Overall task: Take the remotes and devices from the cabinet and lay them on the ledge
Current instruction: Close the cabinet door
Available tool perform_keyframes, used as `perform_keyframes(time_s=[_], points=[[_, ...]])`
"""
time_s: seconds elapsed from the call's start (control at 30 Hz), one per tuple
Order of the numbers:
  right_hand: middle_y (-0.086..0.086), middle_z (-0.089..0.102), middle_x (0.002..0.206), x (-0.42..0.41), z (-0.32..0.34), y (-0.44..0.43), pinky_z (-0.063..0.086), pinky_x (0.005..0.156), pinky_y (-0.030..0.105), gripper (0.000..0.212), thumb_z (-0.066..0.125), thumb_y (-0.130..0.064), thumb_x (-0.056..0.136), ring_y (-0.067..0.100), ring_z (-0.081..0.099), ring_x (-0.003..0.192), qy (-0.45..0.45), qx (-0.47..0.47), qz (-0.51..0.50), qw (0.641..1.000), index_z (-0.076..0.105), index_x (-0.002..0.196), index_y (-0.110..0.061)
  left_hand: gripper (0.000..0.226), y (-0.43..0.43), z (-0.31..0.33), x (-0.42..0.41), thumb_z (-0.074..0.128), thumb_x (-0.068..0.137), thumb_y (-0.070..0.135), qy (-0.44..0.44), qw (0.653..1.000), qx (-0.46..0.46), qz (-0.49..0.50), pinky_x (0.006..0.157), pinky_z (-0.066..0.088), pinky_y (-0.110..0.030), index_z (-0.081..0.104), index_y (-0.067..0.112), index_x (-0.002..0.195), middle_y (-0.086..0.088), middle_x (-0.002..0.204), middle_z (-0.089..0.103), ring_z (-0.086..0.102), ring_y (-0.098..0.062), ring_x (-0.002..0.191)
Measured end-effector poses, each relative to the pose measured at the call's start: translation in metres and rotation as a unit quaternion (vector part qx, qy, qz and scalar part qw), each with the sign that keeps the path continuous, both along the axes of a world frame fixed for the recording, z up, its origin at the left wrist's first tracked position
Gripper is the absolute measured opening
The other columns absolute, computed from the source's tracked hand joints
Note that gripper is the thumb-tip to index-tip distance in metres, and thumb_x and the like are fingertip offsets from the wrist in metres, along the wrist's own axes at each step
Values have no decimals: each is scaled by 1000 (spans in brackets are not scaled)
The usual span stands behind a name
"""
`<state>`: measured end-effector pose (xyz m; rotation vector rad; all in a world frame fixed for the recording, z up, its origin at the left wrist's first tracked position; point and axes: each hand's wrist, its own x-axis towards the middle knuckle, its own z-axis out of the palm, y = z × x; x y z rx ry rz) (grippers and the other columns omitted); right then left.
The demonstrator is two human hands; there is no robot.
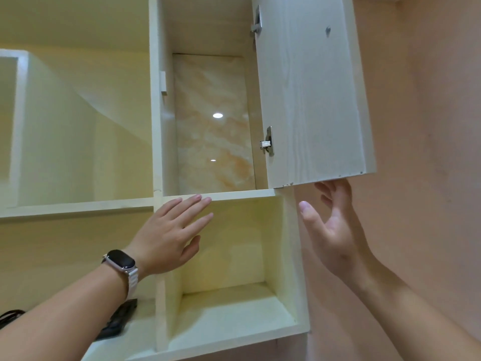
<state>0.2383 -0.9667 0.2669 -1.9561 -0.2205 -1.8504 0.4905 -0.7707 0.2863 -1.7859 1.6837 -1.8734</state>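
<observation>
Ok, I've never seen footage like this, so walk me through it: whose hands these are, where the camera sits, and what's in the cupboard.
There is no machine here. The one picture comes from a camera worn on a person's head, looking up at a wall cabinet.

The left hand, with a smartwatch on its wrist, is spread flat in front of the shelf edge and holds nothing. The right hand is open with its fingertips at the bottom edge of the open cabinet door; it holds nothing either.

The compartment behind the door shows only a marbled back panel, though its floor is hidden from this low angle. The open cubby below looks bare. At lower left, a dark remote-like device and some dark cable lie on a shelf.
</observation>
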Motion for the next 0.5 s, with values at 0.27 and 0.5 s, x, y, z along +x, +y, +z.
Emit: perform_keyframes(time_s=[0.27,0.5], points=[[-20,40,135,33,3,9,28,103,10,56,52,-38,83,-2,39,130,-41,-35,9,999,22,131,-42,42,-1,0,4,59,80,28,12,999,-3,-46,111,33,-44,68,15,119,-10,148,45,39,-26,139],[-1,3,162,76,12,17,17,119,28,80,40,-59,91,13,7,149,42,-145,-134,979,-5,151,-33,42,-2,-1,8,60,81,27,18,997,-15,-76,111,32,-43,67,16,121,-8,146,48,43,-25,137]])
